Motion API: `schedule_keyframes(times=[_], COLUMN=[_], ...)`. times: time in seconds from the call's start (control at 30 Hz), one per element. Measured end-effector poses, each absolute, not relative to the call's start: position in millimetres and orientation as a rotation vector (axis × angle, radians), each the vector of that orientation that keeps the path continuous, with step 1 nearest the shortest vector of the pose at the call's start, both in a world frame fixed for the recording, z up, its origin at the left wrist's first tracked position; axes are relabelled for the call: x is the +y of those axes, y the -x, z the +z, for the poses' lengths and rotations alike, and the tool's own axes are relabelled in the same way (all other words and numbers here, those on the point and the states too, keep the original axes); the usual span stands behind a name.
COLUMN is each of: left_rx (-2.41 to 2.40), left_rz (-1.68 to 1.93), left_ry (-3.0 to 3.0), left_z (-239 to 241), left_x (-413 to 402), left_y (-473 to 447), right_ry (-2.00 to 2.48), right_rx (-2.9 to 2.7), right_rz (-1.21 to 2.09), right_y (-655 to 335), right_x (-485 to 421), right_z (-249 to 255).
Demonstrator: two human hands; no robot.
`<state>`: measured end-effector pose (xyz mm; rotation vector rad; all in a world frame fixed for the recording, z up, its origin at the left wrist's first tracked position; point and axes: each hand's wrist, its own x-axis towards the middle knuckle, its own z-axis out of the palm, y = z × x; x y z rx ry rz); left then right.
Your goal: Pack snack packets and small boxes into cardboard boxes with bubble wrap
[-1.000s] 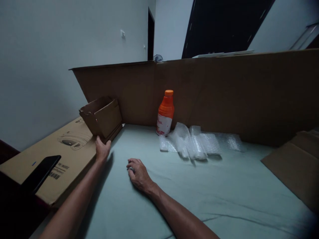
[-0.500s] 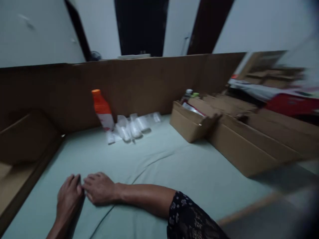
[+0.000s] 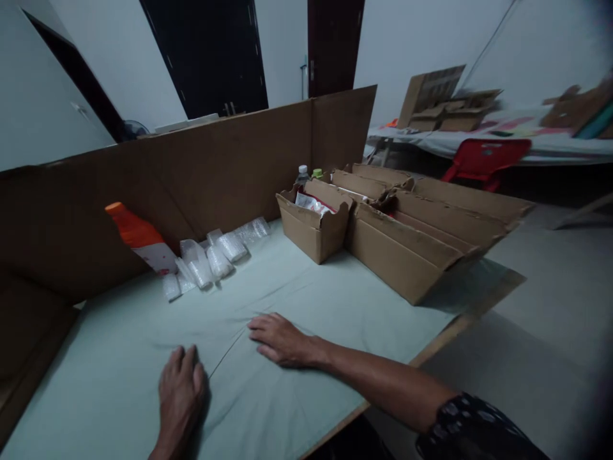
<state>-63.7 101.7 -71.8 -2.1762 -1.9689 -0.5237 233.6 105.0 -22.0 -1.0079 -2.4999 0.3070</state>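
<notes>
My left hand [image 3: 181,390] rests palm down on the pale green cloth [image 3: 119,370] that covers the table, holding nothing. To its right, my right hand [image 3: 281,340] lies flat on the same cloth with its fingers stretched forward, also free of any object. A long crease in the cloth runs between the two hands. Beyond them, several clear bubble-wrap rolls [image 3: 219,260] lie in a row against the cardboard wall. An orange and white bottle [image 3: 141,237] leans at the left end of that row.
A cardboard wall [image 3: 239,153] borders the table's far side. Cardboard boxes stand at the right, the smaller box [image 3: 301,233] holding packets and the larger box [image 3: 397,255] beside it. Past the table's right edge are a red chair [image 3: 488,160] and another cluttered table [image 3: 550,137].
My hands were close together and have moved apart, the right one sliding rightward over the cloth. My view has turned to the right, showing more of the room.
</notes>
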Motion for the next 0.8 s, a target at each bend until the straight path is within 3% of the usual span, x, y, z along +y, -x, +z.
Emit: schedule_keyframes(times=[0.27,0.53,0.67,0.8], left_rx=[-1.669,-1.705,-1.817,-1.936], left_rz=[-0.660,-0.930,-1.100,-1.262], left_ry=[2.397,2.513,2.524,2.449], left_z=[-76.3,-72.2,-67.8,-66.4], left_x=[127.2,130.9,128.7,129.9], left_y=[-30.7,-52.6,-54.0,-53.5], right_ry=[1.156,1.669,1.948,1.818], right_rx=[-2.309,-1.782,-1.788,-1.955], right_rz=[0.244,-0.434,-0.271,-0.178], right_y=[-254.7,-359.1,-389.2,-384.8], right_x=[110.0,180.6,217.4,221.9], right_z=[-9.2,110.4,134.6,129.9])
